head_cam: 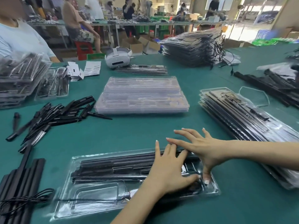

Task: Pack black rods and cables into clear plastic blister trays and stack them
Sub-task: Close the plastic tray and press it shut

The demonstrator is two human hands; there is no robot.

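A clear blister tray (pixel 90 196) lies on the green table in front of me, with several black rods (pixel 113 165) set in its channels. My left hand (pixel 168 168) lies flat over the tray's right part, fingers straight, pressing on the rods. My right hand (pixel 202 147) reaches in from the right with fingers spread, and its thumb presses down at the tray's right end. A black cable (pixel 29 198) lies across a bundle of thick black rods (pixel 19 188) at the lower left.
A stack of empty clear trays (pixel 142 94) sits mid-table. Filled trays (pixel 239 117) are stacked at the right, more at the back (pixel 191 47) and far left (pixel 17 78). Loose black spikes (pixel 53 115) lie left. A white headset (pixel 118 57) and a seated person (pixel 21 38) are beyond.
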